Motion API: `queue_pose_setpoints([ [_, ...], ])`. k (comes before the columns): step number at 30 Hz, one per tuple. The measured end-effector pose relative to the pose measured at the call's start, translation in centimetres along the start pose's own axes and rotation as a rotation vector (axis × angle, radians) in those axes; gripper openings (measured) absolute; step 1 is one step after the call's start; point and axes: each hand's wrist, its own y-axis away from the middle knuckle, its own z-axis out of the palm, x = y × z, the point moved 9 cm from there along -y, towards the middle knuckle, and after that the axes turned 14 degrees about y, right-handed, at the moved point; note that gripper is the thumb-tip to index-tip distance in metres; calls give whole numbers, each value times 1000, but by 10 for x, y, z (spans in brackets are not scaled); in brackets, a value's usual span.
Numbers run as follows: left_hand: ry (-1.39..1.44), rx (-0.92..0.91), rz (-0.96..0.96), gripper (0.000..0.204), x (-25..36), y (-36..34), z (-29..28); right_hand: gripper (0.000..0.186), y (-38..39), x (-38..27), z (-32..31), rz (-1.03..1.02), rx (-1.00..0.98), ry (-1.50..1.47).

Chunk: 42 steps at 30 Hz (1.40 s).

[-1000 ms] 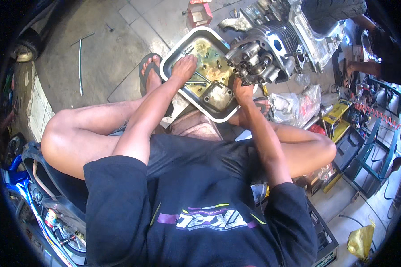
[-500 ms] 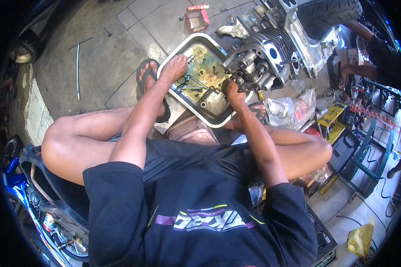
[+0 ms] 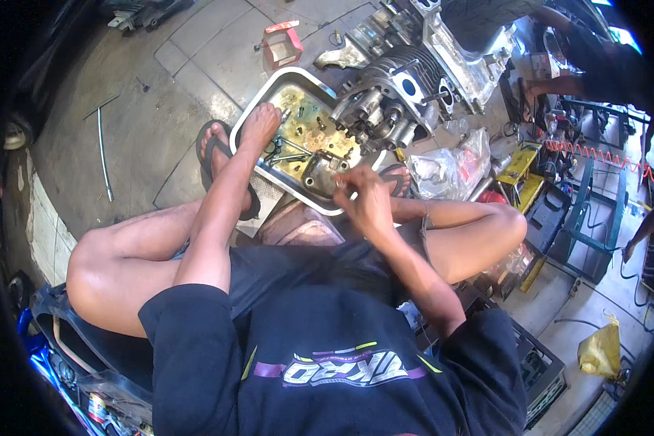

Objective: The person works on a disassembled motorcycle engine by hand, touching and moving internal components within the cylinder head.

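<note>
A white-rimmed metal tray (image 3: 272,166) holds oily fluid, small bolts, tools and a metal cover (image 3: 320,174) with bolt holes. My left hand (image 3: 261,125) has its fingers curled over the tray's upper left part, on something hidden. My right hand (image 3: 365,198) is raised by the tray's front right, fingers bent together around something too small to make out. A finned engine cylinder head (image 3: 381,109), attached to a larger casing (image 3: 465,76), overhangs the tray's back right.
A T-handle tool (image 3: 104,160) lies left, a red box (image 3: 282,45) behind. Right are plastic bags (image 3: 443,174), a yellow toolbox (image 3: 516,174), a red coiled hose (image 3: 592,152) and a teal stand (image 3: 588,232). Another person's leg (image 3: 559,87) shows upper right.
My right hand has drawn back from under the cylinder head toward me and is now in plain sight. My left hand stays at the tray. The view has shifted somewhat.
</note>
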Motion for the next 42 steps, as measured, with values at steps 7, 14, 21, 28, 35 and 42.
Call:
queue_pose_setpoints([
  [7,9,12,-103,14,0,-9,-7,30,18,-78,-134,-329,424,206],
  [14,-74,-62,-70,19,1,-14,12,42,-6,-113,-153,-811,204,559],
  [21,-39,-148,-145,22,-1,-7,19,31,-4,-121,-146,-1064,258,828],
  [28,25,-148,-211,22,-17,-4,33,18,-7,-118,-148,-1081,270,850],
  [35,-51,-60,-145,19,-4,-5,16,17,-12,-112,-152,-1046,326,796],
  [42,-146,-3,-101,15,1,2,2,21,-10,-107,-155,-1125,382,767],
])
